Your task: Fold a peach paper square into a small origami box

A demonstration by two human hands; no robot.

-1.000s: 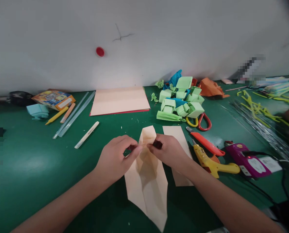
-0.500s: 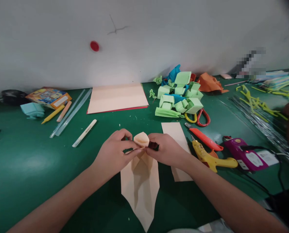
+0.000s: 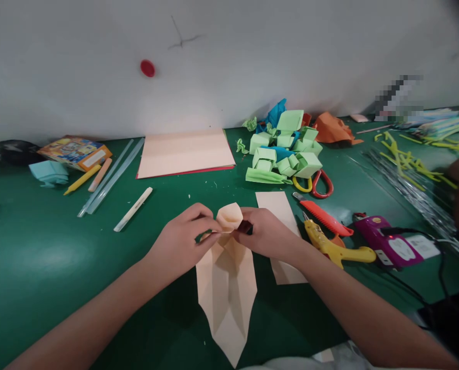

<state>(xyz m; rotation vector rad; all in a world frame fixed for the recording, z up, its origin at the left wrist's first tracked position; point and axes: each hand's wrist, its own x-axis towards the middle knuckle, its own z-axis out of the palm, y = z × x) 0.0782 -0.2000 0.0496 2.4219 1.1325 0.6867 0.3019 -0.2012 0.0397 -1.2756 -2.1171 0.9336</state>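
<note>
The paper (image 3: 229,282) has swung its lower tip leftward; mid-frame, left hand (image 3: 185,234) and right hand (image 3: 268,232) pinch its curled top, best pressed evenly.

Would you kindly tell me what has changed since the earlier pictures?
The folded paper swung its lower tip left; its upper end now looks rounder. The left hand and right hand kept hold of it; the glue gun and cutter stayed put.
</note>
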